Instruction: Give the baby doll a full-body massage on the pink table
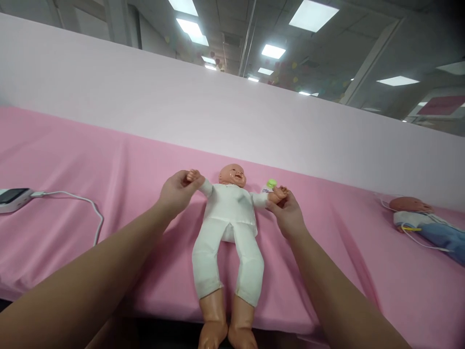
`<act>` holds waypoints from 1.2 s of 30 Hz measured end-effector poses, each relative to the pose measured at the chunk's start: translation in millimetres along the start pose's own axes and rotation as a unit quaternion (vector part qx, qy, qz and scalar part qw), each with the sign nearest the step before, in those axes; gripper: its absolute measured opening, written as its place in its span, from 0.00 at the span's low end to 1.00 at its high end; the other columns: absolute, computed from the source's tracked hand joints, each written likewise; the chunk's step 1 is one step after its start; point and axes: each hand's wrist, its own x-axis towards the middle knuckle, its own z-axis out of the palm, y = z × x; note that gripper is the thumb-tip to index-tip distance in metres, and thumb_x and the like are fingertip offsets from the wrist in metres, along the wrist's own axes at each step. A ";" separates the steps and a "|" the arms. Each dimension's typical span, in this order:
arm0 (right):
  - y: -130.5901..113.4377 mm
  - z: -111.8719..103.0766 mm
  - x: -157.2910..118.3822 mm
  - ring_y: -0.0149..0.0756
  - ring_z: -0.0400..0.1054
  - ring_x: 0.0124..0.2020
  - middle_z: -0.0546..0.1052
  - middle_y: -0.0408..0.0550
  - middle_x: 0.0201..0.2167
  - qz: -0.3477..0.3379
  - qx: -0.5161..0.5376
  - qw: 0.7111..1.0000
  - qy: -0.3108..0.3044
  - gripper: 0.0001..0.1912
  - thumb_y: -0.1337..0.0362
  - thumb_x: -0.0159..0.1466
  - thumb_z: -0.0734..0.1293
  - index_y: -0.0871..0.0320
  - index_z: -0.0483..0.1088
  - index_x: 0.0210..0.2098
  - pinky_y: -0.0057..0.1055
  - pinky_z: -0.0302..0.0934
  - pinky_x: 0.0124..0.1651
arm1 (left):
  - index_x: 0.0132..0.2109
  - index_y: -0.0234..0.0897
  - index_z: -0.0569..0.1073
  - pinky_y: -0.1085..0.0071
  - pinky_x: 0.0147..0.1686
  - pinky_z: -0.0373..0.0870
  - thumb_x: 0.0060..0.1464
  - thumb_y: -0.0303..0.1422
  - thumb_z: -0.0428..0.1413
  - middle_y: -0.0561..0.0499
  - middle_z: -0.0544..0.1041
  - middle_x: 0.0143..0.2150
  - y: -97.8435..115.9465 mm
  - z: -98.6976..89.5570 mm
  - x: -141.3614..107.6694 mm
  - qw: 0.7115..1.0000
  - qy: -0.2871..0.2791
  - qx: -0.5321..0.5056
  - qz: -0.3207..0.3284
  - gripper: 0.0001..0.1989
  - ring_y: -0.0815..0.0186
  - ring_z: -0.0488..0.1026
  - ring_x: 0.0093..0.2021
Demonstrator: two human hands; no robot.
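Observation:
A baby doll (230,208) with a white cloth body lies face up on a pink sheet (145,165), its head toward the wall and its feet past the front edge. My left hand (179,191) is closed round the doll's hand on the left side. On the other side my right hand (286,211) grips the doll's other hand between thumb and fingers. Both doll arms are spread outward. Just behind my right hand sits a small object with a green top (271,183), partly hidden by the doll's hand.
A white device with a dark screen (14,198) lies at the far left, its white cable (78,195) running over the sheet. At the far right lies a second doll (428,225) in blue and white, with thin tubes on it. A white wall (218,111) stands behind.

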 end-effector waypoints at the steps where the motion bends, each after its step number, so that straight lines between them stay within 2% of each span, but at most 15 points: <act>1: -5.7 5.3 -5.1 0.44 0.74 0.52 0.77 0.48 0.54 -0.041 -0.042 0.998 -0.036 0.23 0.64 0.58 0.74 0.50 0.70 0.52 0.47 0.72 0.56 | 0.43 0.41 0.78 0.60 0.50 0.75 0.56 0.46 0.63 0.49 0.82 0.44 5.1 4.7 -6.5 0.998 -0.017 0.044 0.046 0.15 0.56 0.78 0.47; 3: -15.7 13.6 -14.2 0.45 0.73 0.54 0.78 0.48 0.53 -0.130 -0.145 0.972 -0.130 0.19 0.67 0.60 0.71 0.50 0.73 0.50 0.49 0.69 0.59 | 0.47 0.42 0.79 0.60 0.53 0.73 0.58 0.43 0.61 0.49 0.82 0.48 11.8 12.0 -16.1 0.975 -0.100 0.134 0.144 0.13 0.56 0.77 0.49; 6: -26.3 19.5 -23.3 0.48 0.69 0.60 0.77 0.48 0.57 -0.234 -0.288 0.897 -0.239 0.24 0.72 0.60 0.68 0.48 0.76 0.54 0.54 0.63 0.65 | 0.52 0.43 0.80 0.59 0.56 0.71 0.58 0.30 0.57 0.48 0.80 0.53 15.8 16.0 -21.7 0.890 -0.255 0.265 0.270 0.15 0.55 0.75 0.54; 8: -30.0 20.6 -26.1 0.49 0.67 0.62 0.76 0.48 0.59 -0.263 -0.343 0.865 -0.254 0.26 0.73 0.61 0.67 0.46 0.76 0.56 0.55 0.61 0.66 | 0.55 0.42 0.79 0.56 0.58 0.69 0.57 0.25 0.54 0.46 0.79 0.55 16.4 15.4 -21.7 0.844 -0.289 0.333 0.305 0.20 0.54 0.73 0.56; 10: -31.1 21.3 -27.2 0.50 0.67 0.62 0.76 0.48 0.59 -0.269 -0.365 0.853 -0.257 0.26 0.72 0.62 0.66 0.46 0.77 0.57 0.55 0.63 0.65 | 0.57 0.43 0.79 0.54 0.60 0.67 0.57 0.25 0.54 0.46 0.79 0.56 15.7 15.0 -20.9 0.831 -0.281 0.368 0.309 0.23 0.53 0.73 0.57; 12: -29.4 22.4 -27.2 0.50 0.68 0.61 0.76 0.48 0.58 -0.266 -0.364 0.857 -0.252 0.25 0.72 0.62 0.67 0.47 0.77 0.56 0.55 0.63 0.65 | 0.57 0.43 0.79 0.54 0.60 0.67 0.58 0.27 0.55 0.46 0.79 0.56 13.1 16.6 -20.3 0.842 -0.266 0.360 0.303 0.21 0.53 0.72 0.57; 15: -21.7 23.5 -24.7 0.49 0.68 0.61 0.77 0.49 0.57 -0.232 -0.295 0.901 -0.217 0.23 0.70 0.61 0.68 0.48 0.77 0.55 0.55 0.62 0.66 | 0.53 0.44 0.81 0.56 0.58 0.69 0.60 0.35 0.58 0.47 0.80 0.52 5.8 22.5 -19.4 0.904 -0.214 0.271 0.253 0.15 0.55 0.75 0.53; 18: -10.0 19.1 -15.8 0.47 0.70 0.59 0.77 0.50 0.56 -0.124 -0.147 0.971 -0.144 0.20 0.63 0.62 0.70 0.51 0.76 0.54 0.51 0.67 0.62 | 0.50 0.43 0.81 0.59 0.55 0.73 0.57 0.43 0.62 0.48 0.82 0.50 -2.8 25.7 -15.1 0.977 -0.133 0.113 0.120 0.16 0.56 0.77 0.50; 20: -1.2 11.0 -5.7 0.47 0.73 0.56 0.78 0.52 0.55 -0.028 -0.047 0.997 -0.062 0.21 0.58 0.61 0.72 0.53 0.74 0.54 0.48 0.72 0.57 | 0.49 0.41 0.80 0.59 0.54 0.74 0.56 0.46 0.64 0.47 0.82 0.49 -8.4 22.0 -7.8 0.996 -0.082 0.007 0.023 0.18 0.55 0.78 0.50; 22: 8.1 -0.7 6.1 0.45 0.76 0.50 0.79 0.51 0.51 0.067 0.035 0.997 0.030 0.23 0.56 0.59 0.73 0.53 0.72 0.53 0.47 0.74 0.52 | 0.48 0.39 0.79 0.58 0.53 0.76 0.54 0.46 0.65 0.45 0.81 0.50 -14.4 13.6 3.6 0.994 -0.032 -0.082 -0.060 0.19 0.54 0.78 0.51; 24: 17.7 -13.8 17.3 0.42 0.78 0.42 0.80 0.49 0.46 0.163 0.097 0.977 0.101 0.22 0.59 0.59 0.73 0.52 0.70 0.52 0.45 0.77 0.48 | 0.47 0.38 0.78 0.59 0.50 0.78 0.55 0.40 0.65 0.43 0.81 0.49 -21.1 3.6 17.4 0.975 0.028 -0.157 -0.155 0.15 0.55 0.79 0.48; 28: 33.7 -32.8 31.6 0.43 0.79 0.38 0.79 0.49 0.37 0.266 0.145 0.945 0.125 0.13 0.62 0.59 0.71 0.52 0.69 0.43 0.47 0.79 0.43 | 0.42 0.35 0.73 0.60 0.42 0.82 0.57 0.28 0.60 0.41 0.80 0.39 -34.2 -9.4 38.4 0.913 0.103 -0.248 -0.308 0.05 0.56 0.82 0.39; 31: 35.5 -33.2 33.1 0.44 0.78 0.38 0.78 0.48 0.37 0.258 0.144 0.944 0.147 0.13 0.60 0.59 0.72 0.52 0.68 0.42 0.49 0.79 0.43 | 0.41 0.36 0.74 0.62 0.44 0.81 0.57 0.30 0.61 0.41 0.80 0.40 -35.2 -10.3 37.1 0.920 0.095 -0.241 -0.295 0.05 0.58 0.81 0.40; 33: 29.0 -26.8 29.1 0.43 0.78 0.41 0.78 0.48 0.42 0.196 0.128 0.958 0.165 0.18 0.59 0.58 0.74 0.52 0.68 0.45 0.48 0.79 0.45 | 0.42 0.37 0.75 0.63 0.47 0.80 0.55 0.34 0.64 0.43 0.81 0.44 -28.5 -7.8 27.6 0.957 0.084 -0.181 -0.211 0.08 0.59 0.81 0.43; 36: 10.1 -11.0 15.6 0.44 0.77 0.48 0.78 0.49 0.50 0.055 0.066 0.988 0.128 0.25 0.56 0.58 0.75 0.52 0.66 0.51 0.47 0.77 0.50 | 0.45 0.41 0.78 0.63 0.48 0.77 0.54 0.40 0.65 0.48 0.82 0.43 -11.5 0.1 6.5 0.998 0.048 -0.015 -0.037 0.13 0.57 0.79 0.45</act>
